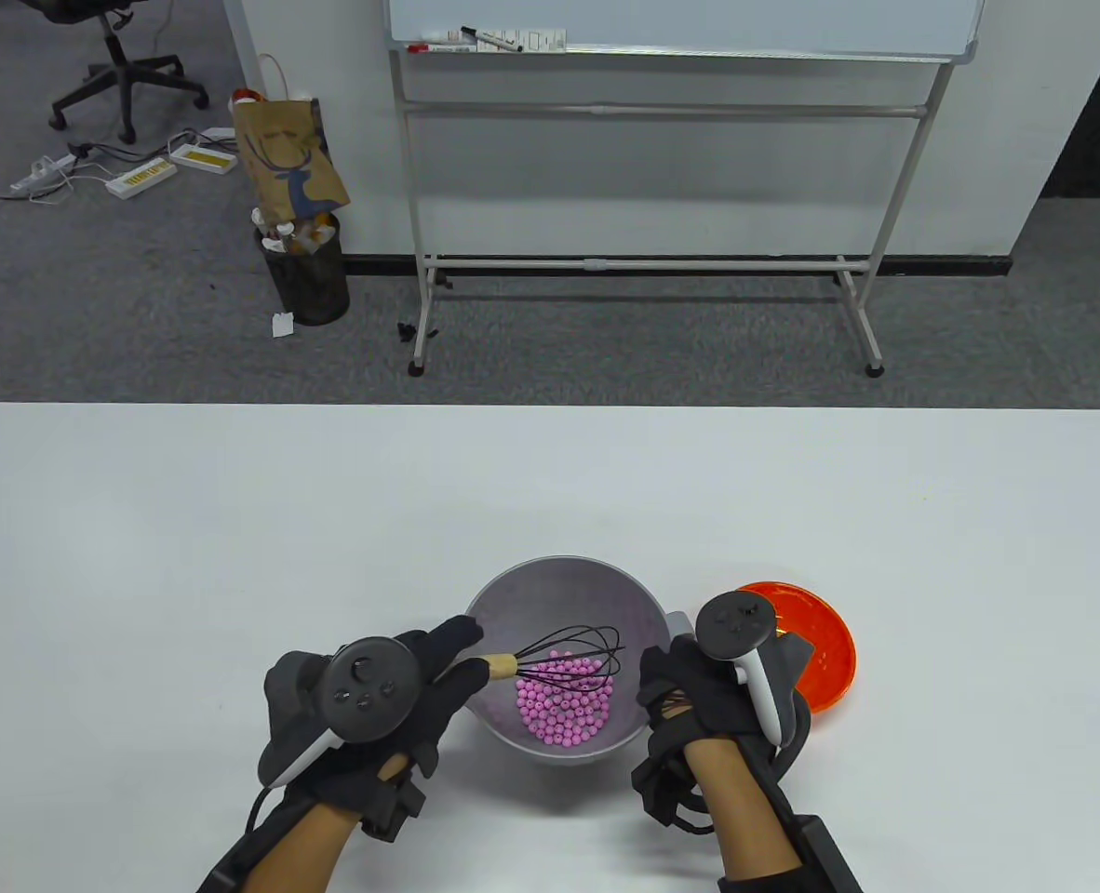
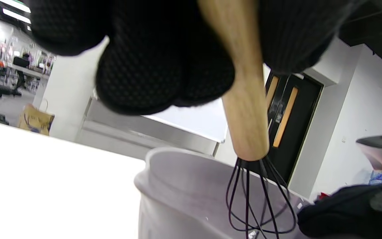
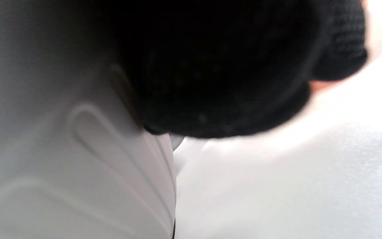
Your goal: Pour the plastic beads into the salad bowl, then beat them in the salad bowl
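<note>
Table view: left hand (image 1: 378, 688) grips whisk (image 1: 564, 659) over beads (image 1: 564, 702); right hand (image 1: 699, 693) prob. clasps bowl (image 1: 503, 605) rim.

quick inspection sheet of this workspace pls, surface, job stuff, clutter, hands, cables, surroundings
surface: white table, bare where visible.
job's things: grey salad bowl holds pink beads; whisk has its wires in the bowl, over the beads; orange dish right of the bowl looks empty.
clutter: nothing seen on the table.
grippers: left hand grips the whisk's wooden handle; right hand is against the bowl's right side, grip unclear.
cables: glove leads at both wrists; power strips on the floor.
surroundings: whiteboard, bin, paper bag, office chair.
</note>
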`<state>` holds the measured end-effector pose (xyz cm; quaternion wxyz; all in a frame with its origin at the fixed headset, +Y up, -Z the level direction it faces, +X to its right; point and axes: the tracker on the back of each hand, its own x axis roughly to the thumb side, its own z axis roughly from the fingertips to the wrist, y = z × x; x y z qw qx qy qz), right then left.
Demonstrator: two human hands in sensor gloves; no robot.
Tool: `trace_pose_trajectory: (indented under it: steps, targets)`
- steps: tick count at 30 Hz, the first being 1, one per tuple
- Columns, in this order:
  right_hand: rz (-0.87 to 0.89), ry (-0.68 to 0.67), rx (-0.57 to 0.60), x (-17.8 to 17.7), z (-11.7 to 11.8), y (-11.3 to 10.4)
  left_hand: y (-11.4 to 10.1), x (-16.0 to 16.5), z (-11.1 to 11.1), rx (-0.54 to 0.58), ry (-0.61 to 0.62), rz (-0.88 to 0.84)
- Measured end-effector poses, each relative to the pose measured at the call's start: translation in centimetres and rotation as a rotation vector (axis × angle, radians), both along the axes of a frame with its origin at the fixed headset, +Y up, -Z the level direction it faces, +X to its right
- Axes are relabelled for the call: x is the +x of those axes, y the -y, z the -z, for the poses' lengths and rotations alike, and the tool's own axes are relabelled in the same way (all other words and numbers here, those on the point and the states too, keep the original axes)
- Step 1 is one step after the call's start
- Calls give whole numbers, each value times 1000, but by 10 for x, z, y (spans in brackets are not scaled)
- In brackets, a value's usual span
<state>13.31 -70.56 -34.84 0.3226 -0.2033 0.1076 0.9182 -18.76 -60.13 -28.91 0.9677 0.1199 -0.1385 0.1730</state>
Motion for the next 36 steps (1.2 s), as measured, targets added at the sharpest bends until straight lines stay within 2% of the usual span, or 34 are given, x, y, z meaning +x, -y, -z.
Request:
trace_pose_trajectory:
  steps: [2, 5, 8, 10, 14, 16, 18, 21, 23, 26, 30, 32, 36]
  targets:
    - [-1, 0, 0, 0, 0, 0, -7, -14, -6, 90, -40, -57]
    - [-1, 0, 0, 0, 0, 0, -11, -38, -7, 158, -106, -153]
    - [1, -1, -1, 0, 0, 0, -1, -62, -1, 223, -222, -199]
    - [1, -1, -1, 0, 0, 0, 12, -73, 6, 211, -283, -180]
    - [1, -2, 0, 0, 0, 0, 54, -92, 25, 109, -372, -90]
    - [1, -2, 0, 0, 0, 0, 70, -95, 30, 97, -390, -32]
    - [1, -2, 0, 0, 0, 0, 85, -96, 35, 38, -389, 52]
    - [1, -2, 0, 0, 0, 0, 104, -92, 41, -66, -374, 168]
    - [0, -2, 0, 0, 0, 0, 116, -88, 45, -184, -373, 255]
    - [0, -1, -2, 0, 0, 0, 130, -83, 48, -293, -368, 336]
    - [-1, -1, -2, 0, 0, 0, 142, -80, 51, -370, -388, 404]
    - [-1, 0, -2, 0, 0, 0, 149, -76, 52, -455, -407, 447]
    - [-1, 0, -4, 0, 0, 0, 147, -70, 51, -431, -423, 480]
